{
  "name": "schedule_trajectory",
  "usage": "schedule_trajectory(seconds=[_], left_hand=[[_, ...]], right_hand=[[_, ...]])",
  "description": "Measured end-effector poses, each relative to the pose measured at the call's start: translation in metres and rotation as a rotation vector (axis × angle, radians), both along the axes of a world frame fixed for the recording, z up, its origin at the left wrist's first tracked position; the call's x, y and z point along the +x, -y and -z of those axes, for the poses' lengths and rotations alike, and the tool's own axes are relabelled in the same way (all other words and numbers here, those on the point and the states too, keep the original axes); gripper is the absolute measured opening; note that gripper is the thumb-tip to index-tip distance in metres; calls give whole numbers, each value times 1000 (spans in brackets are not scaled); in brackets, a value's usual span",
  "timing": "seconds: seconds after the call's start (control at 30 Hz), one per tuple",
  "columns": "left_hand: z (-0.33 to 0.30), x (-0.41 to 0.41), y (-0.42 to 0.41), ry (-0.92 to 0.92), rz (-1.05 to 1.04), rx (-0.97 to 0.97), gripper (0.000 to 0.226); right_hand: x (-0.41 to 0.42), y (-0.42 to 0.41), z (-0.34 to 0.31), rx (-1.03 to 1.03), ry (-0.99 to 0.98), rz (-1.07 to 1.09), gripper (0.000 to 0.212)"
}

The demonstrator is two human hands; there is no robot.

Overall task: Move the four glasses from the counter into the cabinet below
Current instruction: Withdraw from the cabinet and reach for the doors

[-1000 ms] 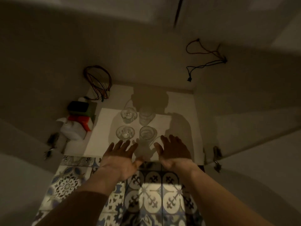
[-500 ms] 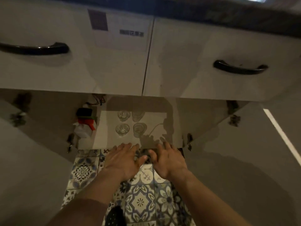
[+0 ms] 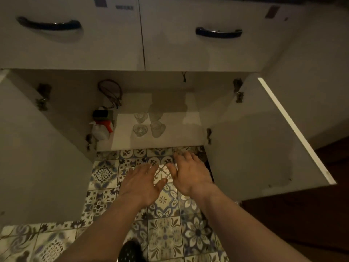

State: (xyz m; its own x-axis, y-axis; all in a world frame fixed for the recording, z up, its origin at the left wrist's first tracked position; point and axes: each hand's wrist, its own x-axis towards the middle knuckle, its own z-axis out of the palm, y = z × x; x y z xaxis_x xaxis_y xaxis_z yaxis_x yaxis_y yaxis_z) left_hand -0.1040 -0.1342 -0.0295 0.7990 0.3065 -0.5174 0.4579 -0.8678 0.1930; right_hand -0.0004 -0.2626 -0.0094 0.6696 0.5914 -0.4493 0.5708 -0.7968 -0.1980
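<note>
Our left hand [image 3: 140, 183] and right hand [image 3: 190, 173] hover empty over the patterned floor tiles [image 3: 164, 231], fingers spread, palms down. Ahead, both cabinet doors stand wide, the right door [image 3: 264, 148] jutting beside our right wrist. On the cabinet floor [image 3: 181, 133] the four glasses [image 3: 149, 124] stand two by two, left of centre. A spray bottle [image 3: 101, 128] and coiled cord [image 3: 110, 91] crowd the left corner.

The sticker [image 3: 124, 7] on the left drawer front [image 3: 71, 35] is too blurred to read
</note>
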Motion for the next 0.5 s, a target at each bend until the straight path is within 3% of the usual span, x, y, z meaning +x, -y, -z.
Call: schedule_trajectory(seconds=[0.3,0.37,0.5], left_hand=[[-5,-32,15,45,13,-30,68],[-12,-39,5,38,-44,-71,67],[-41,-70,-50,188,-284,-150,28]], right_hand=[[-40,16,-10,33,-41,9,62],[-40,23,-13,73,-132,32,61],[-8,60,-40,121,-464,168,47]])
